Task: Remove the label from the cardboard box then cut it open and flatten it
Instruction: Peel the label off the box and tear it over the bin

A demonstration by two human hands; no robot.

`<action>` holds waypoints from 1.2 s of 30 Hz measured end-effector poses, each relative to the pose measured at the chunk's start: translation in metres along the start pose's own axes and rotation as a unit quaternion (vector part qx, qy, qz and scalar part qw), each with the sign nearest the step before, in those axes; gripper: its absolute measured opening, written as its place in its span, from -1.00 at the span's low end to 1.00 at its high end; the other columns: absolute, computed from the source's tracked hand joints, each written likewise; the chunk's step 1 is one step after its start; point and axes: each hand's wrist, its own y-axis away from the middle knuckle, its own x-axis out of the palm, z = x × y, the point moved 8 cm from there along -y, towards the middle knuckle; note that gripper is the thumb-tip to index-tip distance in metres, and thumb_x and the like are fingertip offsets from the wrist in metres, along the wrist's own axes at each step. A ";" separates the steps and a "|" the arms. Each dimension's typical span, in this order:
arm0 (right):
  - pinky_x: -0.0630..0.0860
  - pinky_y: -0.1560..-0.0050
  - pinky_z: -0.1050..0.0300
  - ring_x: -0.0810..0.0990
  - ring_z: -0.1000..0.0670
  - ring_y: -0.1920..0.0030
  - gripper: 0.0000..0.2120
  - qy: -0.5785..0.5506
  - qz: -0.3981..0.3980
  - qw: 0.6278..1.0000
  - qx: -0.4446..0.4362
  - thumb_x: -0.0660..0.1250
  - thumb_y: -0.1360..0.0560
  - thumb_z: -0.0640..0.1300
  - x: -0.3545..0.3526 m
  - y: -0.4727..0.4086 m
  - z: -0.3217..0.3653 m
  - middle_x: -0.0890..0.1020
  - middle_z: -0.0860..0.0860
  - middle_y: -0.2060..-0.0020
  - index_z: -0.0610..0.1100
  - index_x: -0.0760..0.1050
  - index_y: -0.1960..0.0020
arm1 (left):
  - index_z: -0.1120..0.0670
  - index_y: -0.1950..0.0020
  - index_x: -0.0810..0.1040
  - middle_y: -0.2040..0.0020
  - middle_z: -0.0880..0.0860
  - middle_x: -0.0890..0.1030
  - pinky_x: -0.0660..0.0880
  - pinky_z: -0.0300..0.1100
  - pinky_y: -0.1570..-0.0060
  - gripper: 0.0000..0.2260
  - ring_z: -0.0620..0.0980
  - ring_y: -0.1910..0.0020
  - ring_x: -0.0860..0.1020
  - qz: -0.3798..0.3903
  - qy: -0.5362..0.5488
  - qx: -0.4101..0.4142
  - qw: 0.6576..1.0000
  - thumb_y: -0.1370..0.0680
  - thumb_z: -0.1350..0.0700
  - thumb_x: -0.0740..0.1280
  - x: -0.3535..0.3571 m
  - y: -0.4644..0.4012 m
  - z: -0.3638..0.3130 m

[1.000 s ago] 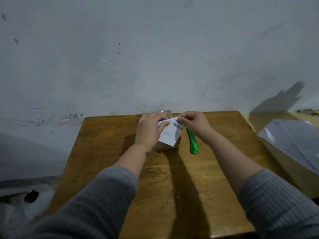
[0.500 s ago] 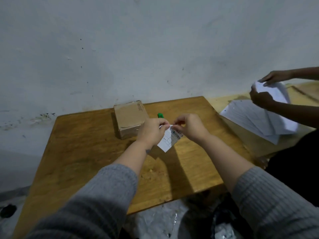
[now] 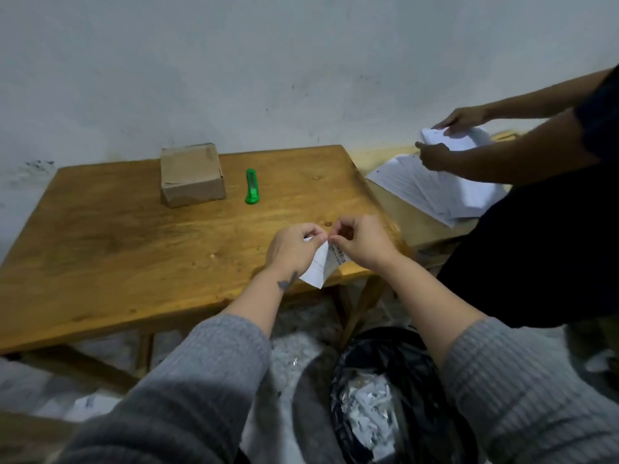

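Observation:
The small brown cardboard box [image 3: 191, 175] stands closed at the back of the wooden table [image 3: 117, 236], free of my hands. A green utility knife [image 3: 252, 186] lies just right of it. The white label [image 3: 323, 266], with a barcode, hangs in the air over the table's front right corner. My left hand [image 3: 294, 247] and my right hand [image 3: 363, 242] both pinch its top edge, fingertips almost touching, and a split runs down the label between them.
A bin with a black liner [image 3: 385, 396], holding white paper scraps, stands on the floor below my hands. At the right, another person [image 3: 536, 229] handles a stack of white papers [image 3: 435, 185] on a neighbouring table. A wall runs behind both tables.
My hands have come back from the box toward me with the peeled label, stopping over the table's front right corner. The view has dropped, revealing the bin.

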 end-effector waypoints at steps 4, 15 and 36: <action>0.44 0.26 0.18 0.55 0.04 0.28 -0.95 0.028 -0.027 0.999 -0.003 0.40 -0.41 -0.21 -0.009 0.036 -0.027 0.63 0.01 0.31 -0.09 0.58 0.23 | -0.13 0.35 0.59 0.30 -0.12 0.60 0.48 -0.06 0.19 -0.81 0.01 0.22 0.56 0.024 0.050 -0.043 0.998 -0.48 0.01 0.38 0.040 0.020 0.003; 0.51 0.13 0.19 0.60 0.06 0.20 -0.92 0.008 -0.061 0.997 0.046 0.40 -0.39 -0.28 -0.018 0.111 -0.108 0.68 -0.01 0.23 -0.15 0.65 0.18 | 0.05 0.12 0.65 0.18 -0.03 0.62 0.40 -0.43 0.27 -0.98 -0.13 0.20 0.52 0.163 0.063 -0.013 0.984 -0.49 0.14 0.42 0.126 0.063 0.004; 0.38 0.28 0.55 0.51 0.23 0.36 -0.93 -0.053 -0.069 0.970 0.227 0.42 -0.41 -0.26 -0.025 0.169 -0.203 0.65 0.04 0.32 -0.15 0.67 0.21 | -0.12 0.15 0.65 0.03 -0.10 0.66 0.18 -0.05 -0.16 -0.85 0.01 -0.07 0.50 0.063 -0.076 -0.125 0.987 -0.51 -0.11 0.32 0.194 0.070 0.035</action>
